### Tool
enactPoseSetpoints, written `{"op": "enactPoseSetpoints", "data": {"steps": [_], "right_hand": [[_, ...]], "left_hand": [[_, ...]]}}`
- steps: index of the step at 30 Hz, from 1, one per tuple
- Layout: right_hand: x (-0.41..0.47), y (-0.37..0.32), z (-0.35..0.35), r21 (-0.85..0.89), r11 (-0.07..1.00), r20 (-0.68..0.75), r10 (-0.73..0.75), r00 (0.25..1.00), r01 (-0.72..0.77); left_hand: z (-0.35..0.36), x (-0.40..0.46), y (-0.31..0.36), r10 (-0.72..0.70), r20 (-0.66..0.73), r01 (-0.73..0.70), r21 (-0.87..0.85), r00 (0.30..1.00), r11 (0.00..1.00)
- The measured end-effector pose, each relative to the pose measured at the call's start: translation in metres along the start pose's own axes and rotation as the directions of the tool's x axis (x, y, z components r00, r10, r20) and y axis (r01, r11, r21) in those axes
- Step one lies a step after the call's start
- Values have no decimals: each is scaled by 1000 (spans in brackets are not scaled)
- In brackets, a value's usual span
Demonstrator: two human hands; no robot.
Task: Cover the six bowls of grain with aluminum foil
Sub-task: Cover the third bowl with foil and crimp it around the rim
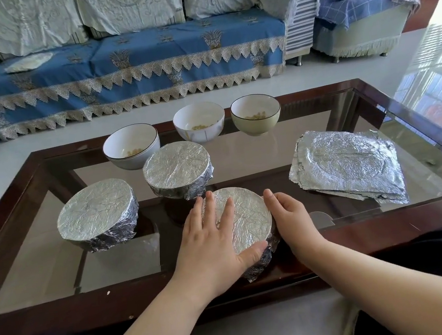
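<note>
Three foil-covered bowls stand on the glass table: one at the left (pixel 97 211), one in the middle (pixel 177 169), and the nearest one (pixel 250 220) under my hands. My left hand (pixel 213 242) lies flat on the nearest bowl's foil top, fingers straight, thumb along its near edge. My right hand (pixel 291 214) presses against that bowl's right side with its fingers bent around the rim. Three uncovered bowls with a little grain stand behind: a white one (pixel 131 145), another white one (pixel 199 122) and a pale green one (pixel 256 114). A stack of foil sheets (pixel 347 163) lies at the right.
The table is a dark wood frame with a glass top (pixel 253 145). A sofa with a blue lace-edged cover (pixel 126 67) runs along the far side, and an armchair (pixel 359 25) stands at the back right. My dark-clothed knees are at the bottom corners.
</note>
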State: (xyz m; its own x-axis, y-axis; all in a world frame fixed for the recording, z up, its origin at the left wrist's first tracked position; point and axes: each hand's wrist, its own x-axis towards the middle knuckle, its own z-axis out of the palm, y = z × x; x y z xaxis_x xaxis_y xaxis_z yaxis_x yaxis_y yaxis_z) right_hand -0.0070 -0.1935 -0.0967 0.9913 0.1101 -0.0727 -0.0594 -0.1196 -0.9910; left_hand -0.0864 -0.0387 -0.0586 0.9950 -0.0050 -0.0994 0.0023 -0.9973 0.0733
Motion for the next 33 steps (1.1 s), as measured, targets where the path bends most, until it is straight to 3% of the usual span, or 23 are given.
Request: {"op": "enactPoseSetpoints", "data": {"steps": [11, 15, 21, 25, 33], "right_hand": [[10, -2, -3, 184, 969, 109, 148, 983, -166], [13, -1, -5, 118, 984, 103, 121, 987, -133], [16, -2, -9, -169, 983, 161, -42, 986, 70], [16, -7, -10, -250, 963, 232, -40, 972, 99], [3, 2, -9, -166, 980, 312, -57, 948, 114]], "left_hand": [[1, 1, -4, 24, -52, -24, 3, 998, 1000], [1, 2, -5, 24, -43, -23, 13, 999, 1000], [1, 3, -10, 39, -29, -39, 12, 999, 999], [-3, 6, -19, 67, 4, -67, -2, 998, 998], [-9, 15, -47, 142, 77, -136, -84, 987, 987]]}}
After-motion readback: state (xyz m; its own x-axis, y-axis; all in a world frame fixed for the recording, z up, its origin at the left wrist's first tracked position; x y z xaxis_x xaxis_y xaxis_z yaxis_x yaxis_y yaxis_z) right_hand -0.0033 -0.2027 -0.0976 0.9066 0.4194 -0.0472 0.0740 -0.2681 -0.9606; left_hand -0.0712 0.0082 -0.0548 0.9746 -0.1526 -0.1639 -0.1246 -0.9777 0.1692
